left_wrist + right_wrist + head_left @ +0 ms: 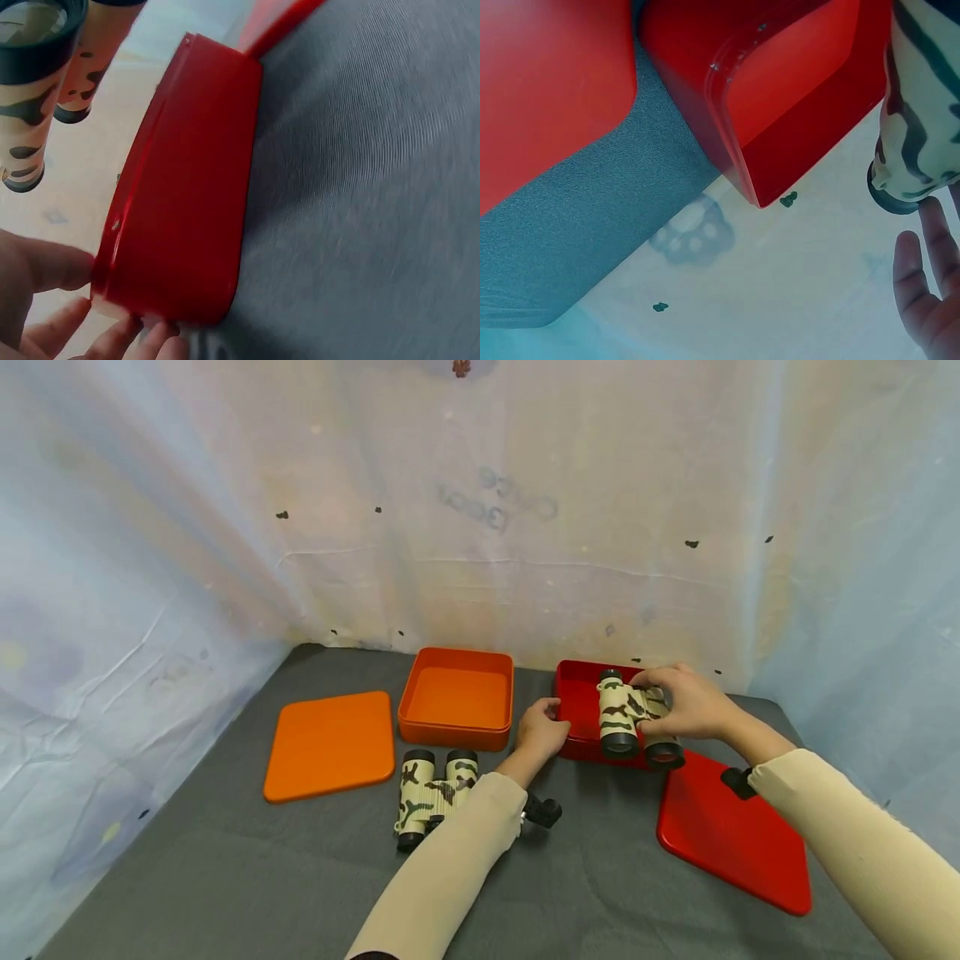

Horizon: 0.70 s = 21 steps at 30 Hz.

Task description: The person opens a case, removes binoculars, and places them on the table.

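My right hand [693,703] grips a pair of camouflage binoculars [617,712] by the right barrel, holding them over the open red box [576,692]. One barrel of these binoculars [926,112] shows at the right of the right wrist view, with fingertips near its dark rim. At the box's left end, my left hand [542,733] holds the wall; in the left wrist view thumb and fingers [64,266] close on a corner of the red box [184,180]. A second pair of camouflage binoculars [418,789] lies on the table, partly hidden by my left sleeve.
An open orange box [457,693] stands left of the red one. Its matching orange lid [330,747] lies flat farther left. A red lid [738,835] lies at the right, below my right forearm. Behind the grey table [247,868] hangs a pale curtain [487,568].
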Available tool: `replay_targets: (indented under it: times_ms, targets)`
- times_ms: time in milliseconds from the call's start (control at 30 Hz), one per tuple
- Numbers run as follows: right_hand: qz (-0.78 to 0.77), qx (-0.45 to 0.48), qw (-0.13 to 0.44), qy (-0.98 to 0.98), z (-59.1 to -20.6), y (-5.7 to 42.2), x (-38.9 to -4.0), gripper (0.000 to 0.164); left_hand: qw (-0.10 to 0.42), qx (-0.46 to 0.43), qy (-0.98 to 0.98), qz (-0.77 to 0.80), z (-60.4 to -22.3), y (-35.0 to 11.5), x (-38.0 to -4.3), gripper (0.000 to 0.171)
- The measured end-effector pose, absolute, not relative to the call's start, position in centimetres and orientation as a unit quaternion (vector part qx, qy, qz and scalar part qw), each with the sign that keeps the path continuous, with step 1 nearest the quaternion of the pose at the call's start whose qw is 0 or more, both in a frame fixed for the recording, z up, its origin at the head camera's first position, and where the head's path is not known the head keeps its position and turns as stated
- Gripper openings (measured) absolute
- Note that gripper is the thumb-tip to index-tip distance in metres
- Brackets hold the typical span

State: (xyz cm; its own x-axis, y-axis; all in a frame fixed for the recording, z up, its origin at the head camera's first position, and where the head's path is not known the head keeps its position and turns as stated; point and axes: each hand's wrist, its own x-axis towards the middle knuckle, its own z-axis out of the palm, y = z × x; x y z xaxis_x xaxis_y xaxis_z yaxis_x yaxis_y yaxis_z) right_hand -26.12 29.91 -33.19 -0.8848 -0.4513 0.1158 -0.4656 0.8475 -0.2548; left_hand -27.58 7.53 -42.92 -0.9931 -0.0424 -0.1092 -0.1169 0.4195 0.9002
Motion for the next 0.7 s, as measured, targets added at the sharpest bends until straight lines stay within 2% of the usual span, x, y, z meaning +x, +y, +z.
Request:
replay_targets:
  times_ms: [367, 700]
  targets:
    - [0.121, 0.221, 0.020, -0.968, -34.1, 28.8, -24.5, 0.058, 0.137, 0.034, 0.878, 0.457, -41.7, 5.7, -28.8, 0.054]
    - [0.098, 0.183, 0.002, -0.978, -34.3, 26.6, -22.1, 0.062, 0.143, 0.070, 0.887, 0.434, -41.4, 4.1, -29.3, 0.055]
